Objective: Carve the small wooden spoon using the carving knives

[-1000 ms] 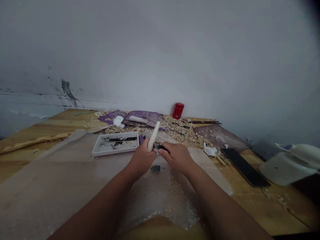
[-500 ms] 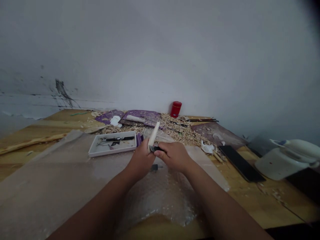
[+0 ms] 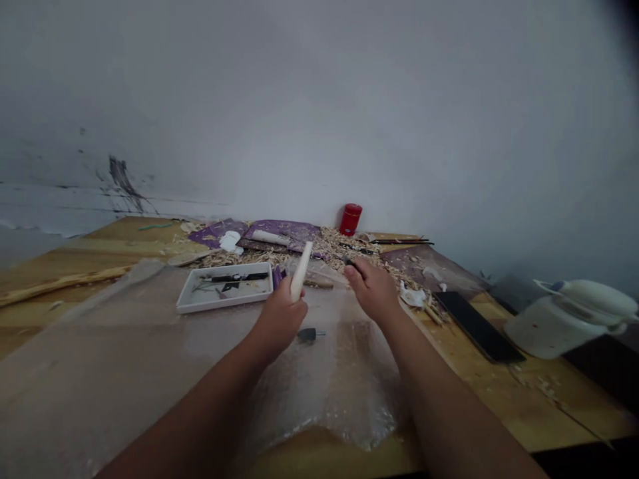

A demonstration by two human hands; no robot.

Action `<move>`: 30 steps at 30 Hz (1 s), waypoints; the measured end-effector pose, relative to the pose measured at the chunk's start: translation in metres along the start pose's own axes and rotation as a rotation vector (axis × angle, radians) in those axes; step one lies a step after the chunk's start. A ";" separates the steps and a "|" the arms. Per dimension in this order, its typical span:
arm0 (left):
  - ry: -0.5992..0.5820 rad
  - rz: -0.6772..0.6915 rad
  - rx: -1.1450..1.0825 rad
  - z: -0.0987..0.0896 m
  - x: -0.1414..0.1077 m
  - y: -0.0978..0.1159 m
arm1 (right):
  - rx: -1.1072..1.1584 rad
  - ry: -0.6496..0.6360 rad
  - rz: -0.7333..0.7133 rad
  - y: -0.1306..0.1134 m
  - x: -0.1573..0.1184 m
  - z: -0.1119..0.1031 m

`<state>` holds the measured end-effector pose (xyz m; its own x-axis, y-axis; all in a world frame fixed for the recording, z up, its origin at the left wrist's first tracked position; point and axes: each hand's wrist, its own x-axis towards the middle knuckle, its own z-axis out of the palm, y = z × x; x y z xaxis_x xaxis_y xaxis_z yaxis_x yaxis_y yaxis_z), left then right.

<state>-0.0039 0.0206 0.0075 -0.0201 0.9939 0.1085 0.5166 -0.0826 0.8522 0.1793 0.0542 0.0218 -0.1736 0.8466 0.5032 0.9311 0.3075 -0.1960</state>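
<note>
Left hand (image 3: pixel 282 316) makes a grip clamped around a pale stick (image 3: pixel 301 271) above the plastic sheet (image 3: pixel 150 359); its long axis leans slightly right, free end pointing up and away, lower end hidden. Well apart, the right hand (image 3: pixel 374 286) closes on a dark tool (image 3: pixel 349 261), mostly covered, its tip hard to make out.

Wall (image 3: pixel 319 100) pale grey, 9 through 12 to 3; dark smudges (image 3: pixel 122 179) between 9 and 10; wooden table (image 3: pixel 539 419) 8 to 4, back edge along wall; light dim, wall brightest near 12.
</note>
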 end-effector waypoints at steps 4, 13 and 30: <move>0.003 0.041 0.040 -0.001 0.002 0.000 | 0.035 -0.154 -0.203 -0.027 -0.010 0.001; -0.019 0.119 0.073 -0.001 0.001 0.003 | 0.039 -0.289 -0.364 -0.041 -0.014 0.002; -0.031 -0.050 0.003 0.001 0.000 0.001 | 0.009 -0.035 0.024 -0.004 0.000 0.006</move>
<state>-0.0026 0.0204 0.0077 -0.0195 0.9986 0.0501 0.5185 -0.0328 0.8545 0.1732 0.0558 0.0181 -0.1630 0.8684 0.4684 0.9322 0.2910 -0.2151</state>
